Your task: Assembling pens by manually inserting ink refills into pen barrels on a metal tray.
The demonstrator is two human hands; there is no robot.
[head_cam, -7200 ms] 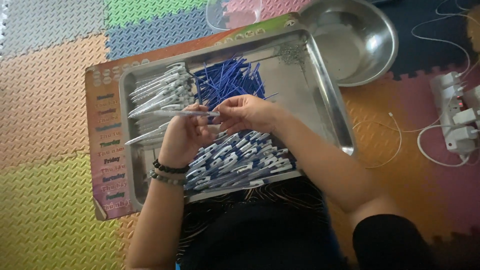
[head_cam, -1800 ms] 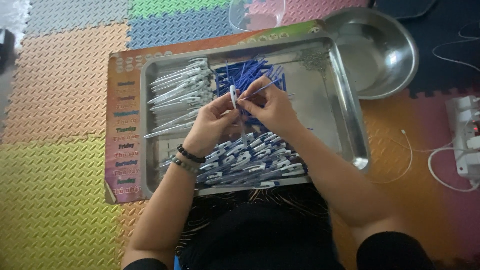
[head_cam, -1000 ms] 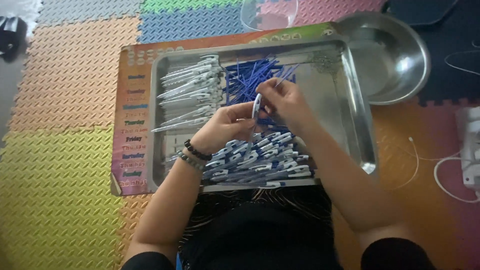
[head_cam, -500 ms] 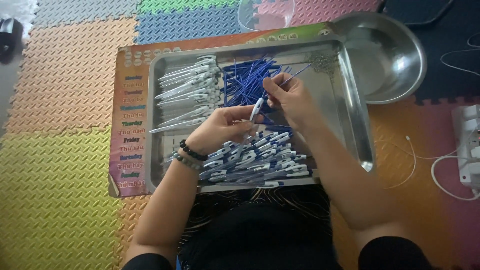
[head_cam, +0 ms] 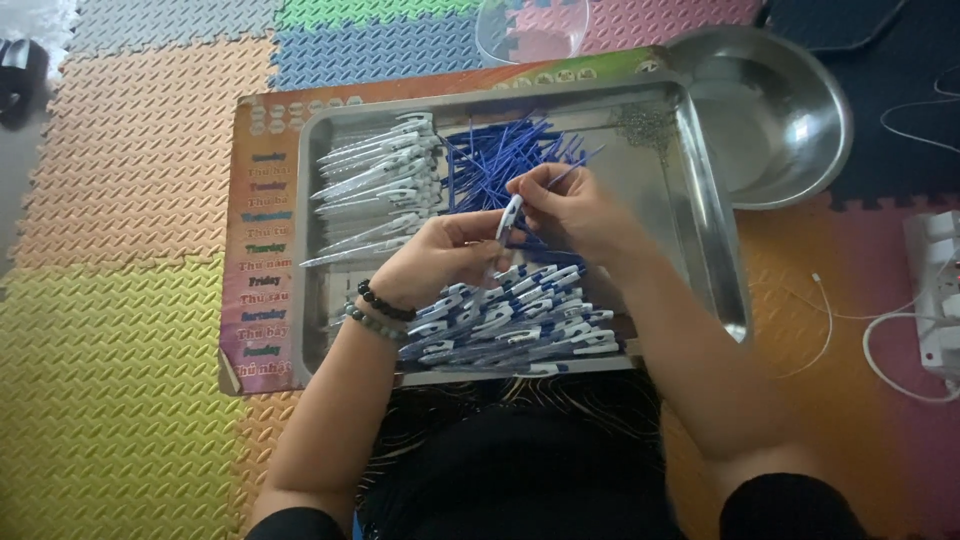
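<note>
While the left hand (head_cam: 440, 255) pinches the white-and-blue plastic pen barrel (head_cam: 509, 217) near its lower end, the right hand (head_cam: 585, 205) pinches a thin blue plastic refill (head_cam: 572, 170) just above and to the right of that grip. Both grips are pressed together on their parts, above the middle of the rectangular steel tray (head_cam: 715, 250).

Judged from this pose, the step in hand is seating the refill in the barrel. For a clean fit:
- Keep the barrel tilted with its open end toward the right grip.
- Hold the refill close to its leading end so it does not flex.
- Align both axes before pushing.

Loose blue refills (head_cam: 500, 160) lie just beyond the grips; white pen halves (head_cam: 375, 185) lie to the left; assembled white-and-blue pens (head_cam: 510, 325) lie directly below. A round steel bowl (head_cam: 790, 110) sits well to the right.
</note>
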